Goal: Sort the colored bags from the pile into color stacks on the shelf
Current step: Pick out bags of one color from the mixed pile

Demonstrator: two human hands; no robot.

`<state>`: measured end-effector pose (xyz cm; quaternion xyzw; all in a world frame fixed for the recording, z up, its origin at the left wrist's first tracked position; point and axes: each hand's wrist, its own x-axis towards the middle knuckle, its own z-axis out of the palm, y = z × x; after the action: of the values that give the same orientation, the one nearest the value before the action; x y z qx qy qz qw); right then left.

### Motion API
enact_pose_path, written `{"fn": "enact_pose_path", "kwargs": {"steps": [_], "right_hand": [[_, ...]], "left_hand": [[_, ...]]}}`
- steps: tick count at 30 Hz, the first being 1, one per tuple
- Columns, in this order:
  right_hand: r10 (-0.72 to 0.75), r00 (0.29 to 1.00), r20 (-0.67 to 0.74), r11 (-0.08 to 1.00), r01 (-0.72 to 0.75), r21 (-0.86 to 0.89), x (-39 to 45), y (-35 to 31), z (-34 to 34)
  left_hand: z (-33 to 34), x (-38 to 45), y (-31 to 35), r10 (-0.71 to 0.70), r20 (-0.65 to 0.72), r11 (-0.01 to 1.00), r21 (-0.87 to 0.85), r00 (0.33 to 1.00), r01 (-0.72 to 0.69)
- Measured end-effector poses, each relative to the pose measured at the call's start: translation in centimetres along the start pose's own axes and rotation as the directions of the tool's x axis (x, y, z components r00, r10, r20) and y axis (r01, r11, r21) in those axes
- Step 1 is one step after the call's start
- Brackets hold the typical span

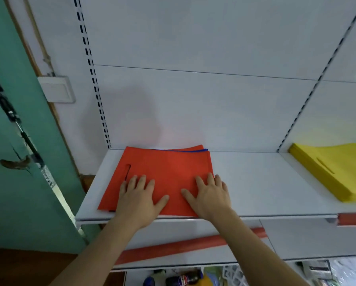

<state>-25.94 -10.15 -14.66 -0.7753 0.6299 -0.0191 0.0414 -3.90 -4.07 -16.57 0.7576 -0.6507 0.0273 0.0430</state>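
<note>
This looks like a small shop. A white metal display shelf (pixel 255 182) stands against white back panels, with slotted black-and-white upright rails (pixel 92 79) of the kind used for adjustable store shelving. Flat goods lie stacked on it: a stack of red non-woven bags (pixel 169 170) with cut-out handles and a stack of yellow non-woven bags (pixel 334 172). The shelf edges carry red plastic price strips (pixel 173 248). Below, assorted packaged goods (pixel 185 278) crowd a lower level.
</note>
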Motion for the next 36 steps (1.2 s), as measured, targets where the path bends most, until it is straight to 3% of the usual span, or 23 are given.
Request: {"fn": "enact_pose_path", "kwargs": {"steps": [13,20,23,26,29,32,36], "right_hand": [[-0.185,0.982,-0.026,0.968,0.187,0.169,-2.0,-3.6,-1.4],[0.100,0.990,-0.101,0.917,-0.052,0.394,-2.7,-6.1,-3.4],[0.206,0.979,-0.004,0.763,-0.158,0.627,-2.7,-5.7,-5.3],[0.257,0.952,0.168,0.444,-0.270,0.854,-3.4,-4.7,-7.4],[0.307,0.903,0.300,0.168,-0.362,0.917,-4.9,-2.7,-7.8],[0.212,0.883,0.420,0.112,-0.449,0.887,-6.9,-1.0,-6.9],[0.233,0.904,0.359,-0.046,-0.358,0.932,-6.5,-0.3,-5.7]], "left_hand": [[0.0,0.1,0.2,-0.012,0.024,1.000,0.005,1.000,0.012],[0.0,-0.4,0.8,0.000,0.011,1.000,0.020,1.000,0.000],[0.0,-0.3,0.9,-0.004,0.007,1.000,0.004,1.000,0.004],[0.1,0.0,0.9,-0.001,0.012,1.000,0.003,1.000,0.001],[0.3,0.1,0.6,0.009,0.010,1.000,-0.020,1.000,-0.009],[0.4,0.2,0.3,0.025,-0.013,0.999,-0.034,1.000,-0.025],[0.4,0.2,0.4,0.040,-0.003,0.999,-0.034,0.999,-0.040]]}}
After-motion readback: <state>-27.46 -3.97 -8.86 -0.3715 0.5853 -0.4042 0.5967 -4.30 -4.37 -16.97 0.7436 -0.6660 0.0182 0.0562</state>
